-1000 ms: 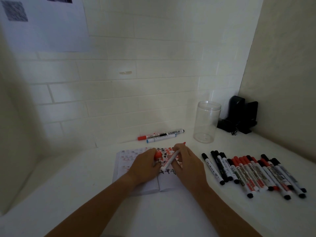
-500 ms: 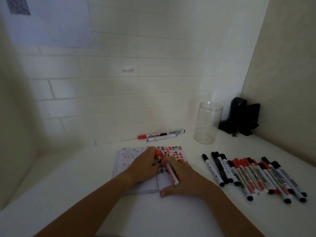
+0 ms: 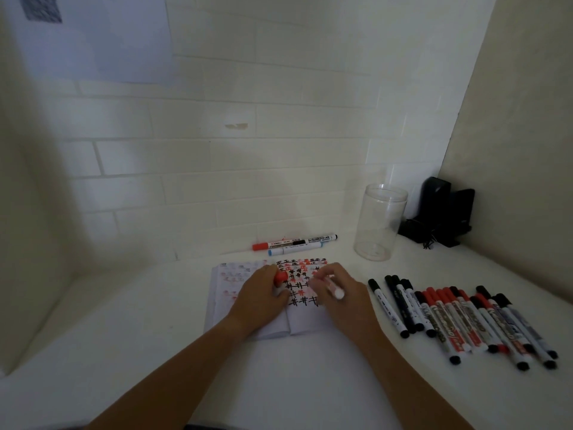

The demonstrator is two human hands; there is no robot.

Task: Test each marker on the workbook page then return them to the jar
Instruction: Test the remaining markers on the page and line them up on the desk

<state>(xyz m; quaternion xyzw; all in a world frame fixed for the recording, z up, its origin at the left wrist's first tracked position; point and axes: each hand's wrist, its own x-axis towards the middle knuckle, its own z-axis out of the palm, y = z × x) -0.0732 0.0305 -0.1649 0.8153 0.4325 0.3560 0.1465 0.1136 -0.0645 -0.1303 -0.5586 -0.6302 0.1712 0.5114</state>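
The fingers (image 3: 322, 279) of the right hand (image 3: 342, 301) are curled round a white-barrelled marker (image 3: 335, 290) over the open workbook (image 3: 297, 287), mid-surface. The left hand (image 3: 259, 301) pinches a red cap (image 3: 280, 277) and rests on the page. A clear plastic jar (image 3: 379, 223) stands near the back edge; a row of red and black markers (image 3: 459, 321) lies toward the right edge.
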